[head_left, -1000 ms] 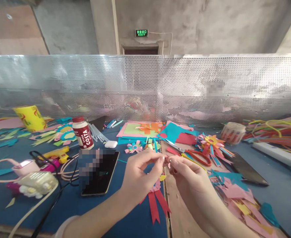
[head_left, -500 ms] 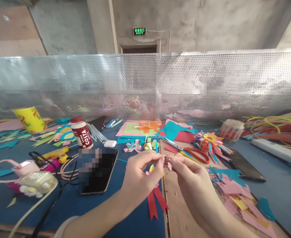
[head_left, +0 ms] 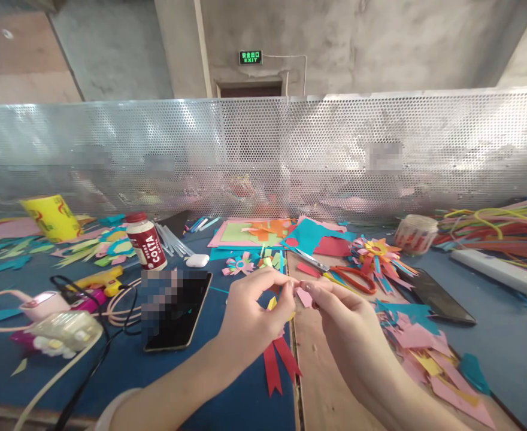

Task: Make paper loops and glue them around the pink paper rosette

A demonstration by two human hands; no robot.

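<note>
My left hand [head_left: 257,308] and my right hand [head_left: 348,317] meet over the middle of the table, thumbs and forefingers pinched together. What sits between the fingertips is too small and too covered to name. Just below the pinch shows a pink paper piece [head_left: 305,297]; whether it is held or lies beneath, I cannot tell. Under my left hand lies a paper flower with red ribbon tails [head_left: 278,365], its upper part mostly hidden. Beyond my right hand rest scissors with orange handles [head_left: 357,279].
A dark phone [head_left: 180,311], a Costa bottle [head_left: 145,242] and a yellow glue gun [head_left: 95,279] stand or lie to the left. Right are paper scraps [head_left: 429,347], a finished-looking paper flower [head_left: 375,254] and another dark phone [head_left: 443,296]. A perforated metal screen [head_left: 254,155] bounds the back.
The pinched fingertips have shifted slightly, and more of the pink paper piece now shows below them. The whole view has moved a little; the table items lie as before.
</note>
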